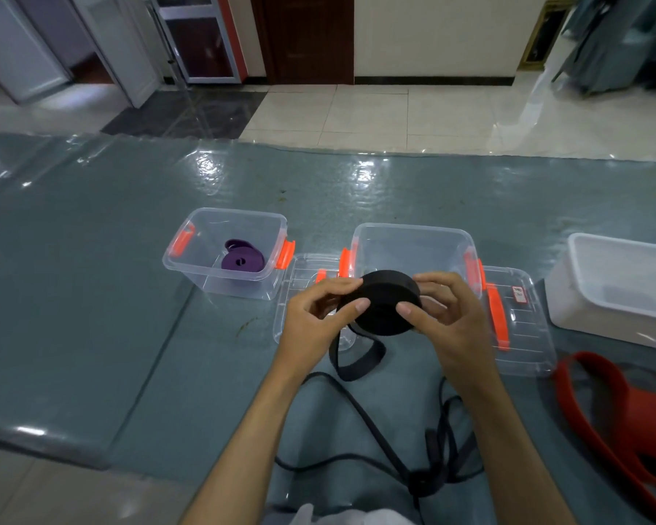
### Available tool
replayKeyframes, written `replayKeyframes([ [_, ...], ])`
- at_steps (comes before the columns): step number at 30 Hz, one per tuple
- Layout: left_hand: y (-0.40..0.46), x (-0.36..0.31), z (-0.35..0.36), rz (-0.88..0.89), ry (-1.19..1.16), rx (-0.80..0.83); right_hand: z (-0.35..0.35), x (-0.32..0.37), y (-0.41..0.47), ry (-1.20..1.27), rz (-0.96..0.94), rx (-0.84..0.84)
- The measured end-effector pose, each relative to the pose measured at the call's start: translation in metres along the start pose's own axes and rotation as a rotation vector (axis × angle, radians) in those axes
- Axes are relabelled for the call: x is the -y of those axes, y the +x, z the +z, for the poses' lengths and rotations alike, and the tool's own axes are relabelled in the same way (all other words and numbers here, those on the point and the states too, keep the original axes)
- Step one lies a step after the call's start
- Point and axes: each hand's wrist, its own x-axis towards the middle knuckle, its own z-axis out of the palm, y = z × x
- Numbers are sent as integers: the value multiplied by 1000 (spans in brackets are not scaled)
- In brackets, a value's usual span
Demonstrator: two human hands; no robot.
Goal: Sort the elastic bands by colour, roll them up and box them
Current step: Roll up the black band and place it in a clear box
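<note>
Both hands held a nearly finished black roll over the table, in front of the middle clear box.

The left hand [315, 316] and the right hand [447, 316] pinched the black rolled band [385, 303] from either side, thumbs on its near face and fingers curled behind, while its loose tail [356, 359] hung down in a loop to the grey-green table cover [91, 297]. More black bands [425, 471] lay tangled near the person, and red bands [622, 414] lay heaped at the right. The left clear box [228, 282] with orange clips held two purple rolls [242, 259]. The middle clear box [413, 236] stood just behind the hands, flanked by two clear lids [523, 335], and a white tub [622, 293] stood further right.
</note>
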Motion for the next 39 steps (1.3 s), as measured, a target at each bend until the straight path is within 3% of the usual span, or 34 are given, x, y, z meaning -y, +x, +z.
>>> replayKeyframes([
  [5, 7, -7, -9, -28, -26, 67, 0, -2, -1, -15, 95, 58],
  [9, 5, -1, -2, -42, -42, -28, 3, -2, 1, -59, 95, -35],
  [12, 3, 3, -4, -45, -51, 23, 3, -2, 2, -13, 31, -89],
  [15, 5, 0, -8, -47, -47, 88, -2, -1, 2, 25, 43, -17],
  [22, 8, 0, -2, -52, -40, 7, -12, 1, 2, 48, 125, 100],
  [29, 9, 2, -7, -55, -38, 102, -10, 2, 0, 21, 68, 96],
  [35, 4, 8, -1, -52, -11, -26, -6, 0, 1, -91, 61, 133],
  [39, 0, 11, -4, -101, -109, 38, -3, -2, -1, -39, 12, 103],
])
